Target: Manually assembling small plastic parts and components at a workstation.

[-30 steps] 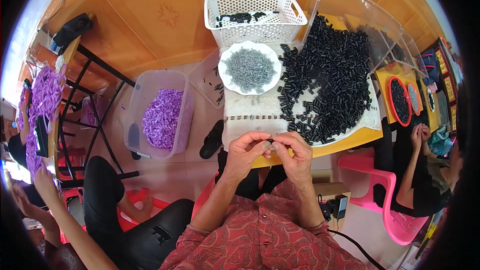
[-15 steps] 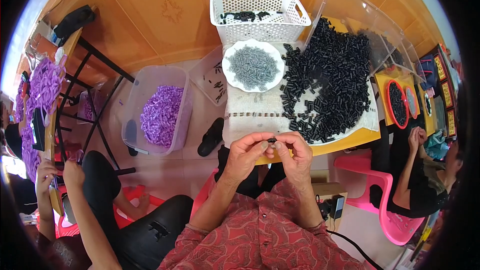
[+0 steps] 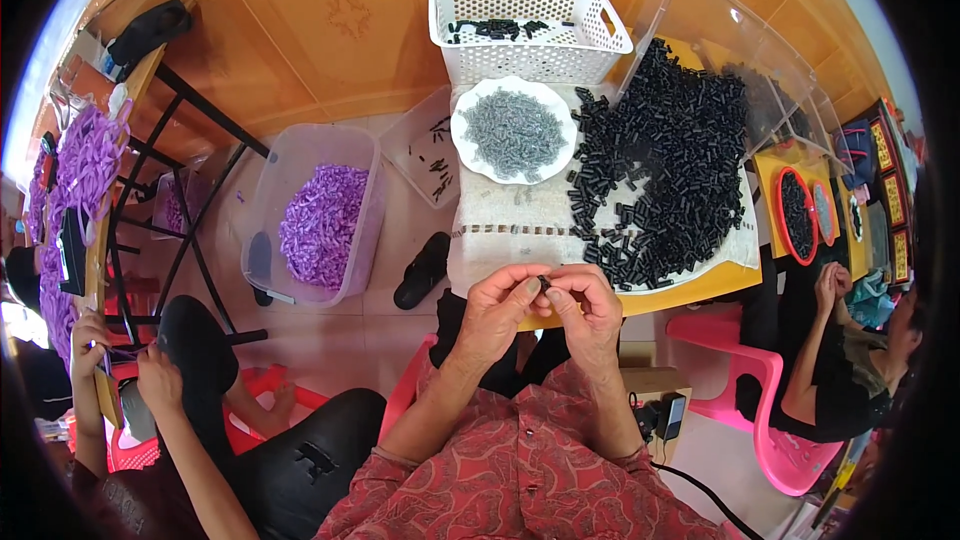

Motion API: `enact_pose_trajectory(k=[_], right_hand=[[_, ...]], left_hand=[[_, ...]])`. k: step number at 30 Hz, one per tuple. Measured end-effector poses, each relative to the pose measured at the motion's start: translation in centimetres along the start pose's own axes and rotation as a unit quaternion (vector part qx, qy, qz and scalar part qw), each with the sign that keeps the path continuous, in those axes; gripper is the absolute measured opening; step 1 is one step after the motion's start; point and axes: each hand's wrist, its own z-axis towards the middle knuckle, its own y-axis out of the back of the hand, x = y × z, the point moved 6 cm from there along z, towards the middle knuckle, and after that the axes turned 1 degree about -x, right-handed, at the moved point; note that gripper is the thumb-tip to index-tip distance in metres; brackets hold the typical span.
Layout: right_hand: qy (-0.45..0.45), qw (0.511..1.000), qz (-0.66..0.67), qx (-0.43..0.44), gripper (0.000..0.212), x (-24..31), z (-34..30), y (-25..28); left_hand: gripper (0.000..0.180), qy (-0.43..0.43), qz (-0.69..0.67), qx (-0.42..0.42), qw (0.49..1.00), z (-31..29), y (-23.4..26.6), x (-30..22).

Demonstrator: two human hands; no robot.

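Black piece point(image 3: 544, 282), pinched between both hands point(image 3: 499, 306)

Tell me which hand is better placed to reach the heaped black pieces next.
Probably the right hand: it lies nearer the black pieces than the left hand does. Both hands meet at a small dark piece.

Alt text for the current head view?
Left hand and right hand pinch a small black piece over the near edge of a table. Beyond them: a heap of black pieces, a white plate of grey pieces and a white perforated basket; a clear bin of purple pieces stands at left.
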Motion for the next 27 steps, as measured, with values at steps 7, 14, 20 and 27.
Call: enact_pose_trajectory(k=[7,14,20,27], right_hand=[[0.123,0.979,-0.161,-0.009,0.01,1.1,0.6,-0.8],[0.161,0.97,-0.181,0.025,0.011,0.3,1.5,-2.0],[0.193,0.948,-0.254,0.021,0.019,-0.1,4.3,-2.8],[0.156,0.911,-0.377,0.065,0.02,-1.4,8.8,-6.6]], left_hand=[[0.022,0.015,0.007,-0.024,1.0,0.2,0.9,0.6],[0.022,-0.008,-0.001,-0.068,0.998,0.4,1.9,0.0],[0.021,-0.009,-0.031,-0.118,0.993,0.4,3.0,-0.5],[0.022,-0.038,-0.041,-0.147,0.987,0.5,4.1,-1.4]])
